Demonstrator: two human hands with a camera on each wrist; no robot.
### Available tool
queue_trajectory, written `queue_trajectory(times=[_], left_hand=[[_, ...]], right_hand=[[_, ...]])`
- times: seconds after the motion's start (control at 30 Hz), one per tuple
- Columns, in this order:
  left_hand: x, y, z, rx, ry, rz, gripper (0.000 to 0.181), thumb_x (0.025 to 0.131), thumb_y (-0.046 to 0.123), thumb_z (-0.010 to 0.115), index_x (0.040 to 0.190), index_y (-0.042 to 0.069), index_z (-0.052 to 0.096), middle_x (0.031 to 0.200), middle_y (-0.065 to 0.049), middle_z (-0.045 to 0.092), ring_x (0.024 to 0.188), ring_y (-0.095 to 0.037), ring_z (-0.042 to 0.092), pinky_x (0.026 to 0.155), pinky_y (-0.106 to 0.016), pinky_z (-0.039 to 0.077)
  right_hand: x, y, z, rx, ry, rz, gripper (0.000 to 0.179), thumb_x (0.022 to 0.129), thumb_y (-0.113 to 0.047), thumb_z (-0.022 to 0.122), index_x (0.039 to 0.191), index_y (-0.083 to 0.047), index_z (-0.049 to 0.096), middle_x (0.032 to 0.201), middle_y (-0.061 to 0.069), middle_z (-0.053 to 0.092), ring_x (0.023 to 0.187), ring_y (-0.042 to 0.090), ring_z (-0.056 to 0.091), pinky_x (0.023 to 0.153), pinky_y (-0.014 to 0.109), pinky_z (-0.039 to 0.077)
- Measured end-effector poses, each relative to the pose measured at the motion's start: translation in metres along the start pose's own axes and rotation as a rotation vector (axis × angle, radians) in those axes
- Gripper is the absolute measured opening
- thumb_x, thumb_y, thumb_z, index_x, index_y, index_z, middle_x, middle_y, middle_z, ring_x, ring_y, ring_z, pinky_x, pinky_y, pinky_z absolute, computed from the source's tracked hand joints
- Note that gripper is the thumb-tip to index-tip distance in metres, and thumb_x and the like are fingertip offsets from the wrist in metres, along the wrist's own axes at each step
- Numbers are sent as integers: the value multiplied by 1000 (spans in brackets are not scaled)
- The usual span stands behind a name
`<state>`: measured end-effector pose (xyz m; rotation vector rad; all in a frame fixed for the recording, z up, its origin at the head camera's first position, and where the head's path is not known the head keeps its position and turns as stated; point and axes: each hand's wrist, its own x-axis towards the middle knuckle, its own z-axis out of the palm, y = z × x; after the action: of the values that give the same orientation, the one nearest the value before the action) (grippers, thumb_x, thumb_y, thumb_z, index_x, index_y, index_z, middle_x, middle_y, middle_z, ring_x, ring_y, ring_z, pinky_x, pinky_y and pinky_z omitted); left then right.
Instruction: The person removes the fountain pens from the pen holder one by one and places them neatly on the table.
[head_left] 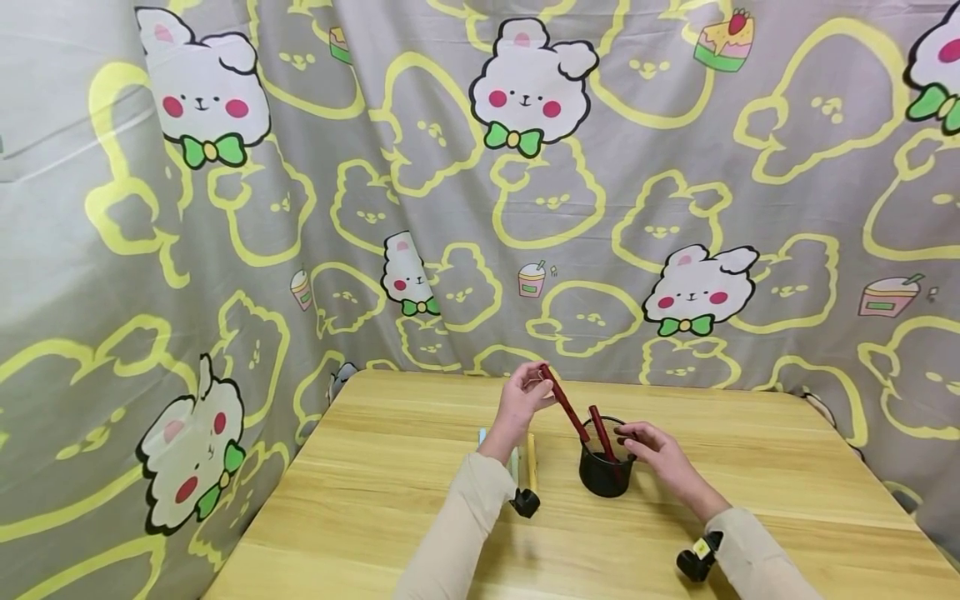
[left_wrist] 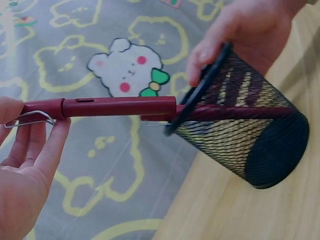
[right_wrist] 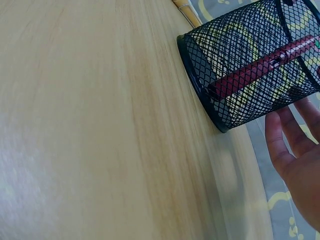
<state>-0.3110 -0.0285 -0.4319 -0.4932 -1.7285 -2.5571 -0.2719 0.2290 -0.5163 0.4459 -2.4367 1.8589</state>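
Note:
My left hand point(head_left: 522, 398) pinches a dark red pen point(left_wrist: 117, 106) by its end with the wire clip. This pen slants downward in the head view, its lower end at the rim of a black mesh pen holder point(head_left: 604, 479). A second dark red pen point(right_wrist: 250, 72) leans inside the holder, which stands upright on the table. At the holder's right side is my right hand point(head_left: 658, 454), fingers loosely extended. Its fingertips point(right_wrist: 272, 120) lie right at the mesh wall, and part of the hand is hidden behind the holder in the left wrist view.
Light blue, green and yellow stick-like items, among them a yellow one point(head_left: 532, 462), lie on the wooden table point(head_left: 360, 500) left of the holder, partly behind my left forearm. A grey patterned curtain point(head_left: 450, 208) hangs behind the table's far edge and along its left side.

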Motion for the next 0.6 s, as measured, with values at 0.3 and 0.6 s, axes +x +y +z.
queue_trajectory(times=[0.3, 0.6], left_hand=[[1, 16, -20, -22, 58, 45, 27, 90, -6, 57, 117, -4, 55, 96, -4, 55, 85, -15, 61, 79, -41, 55], [-4, 20, -56, 79, 176, -29, 36, 91, -5, 56, 126, 0, 52, 97, -6, 52, 87, -16, 59, 79, -39, 55]], right_hand=[[0, -2, 0, 9, -2, -10, 35, 97, -19, 56, 122, 5, 54, 125, 20, 53, 98, -1, 54, 78, 24, 49], [0, 1, 0, 27, 0, -44, 33, 96, -17, 56, 120, 7, 54, 121, 13, 58, 98, 1, 55, 76, 23, 50]])
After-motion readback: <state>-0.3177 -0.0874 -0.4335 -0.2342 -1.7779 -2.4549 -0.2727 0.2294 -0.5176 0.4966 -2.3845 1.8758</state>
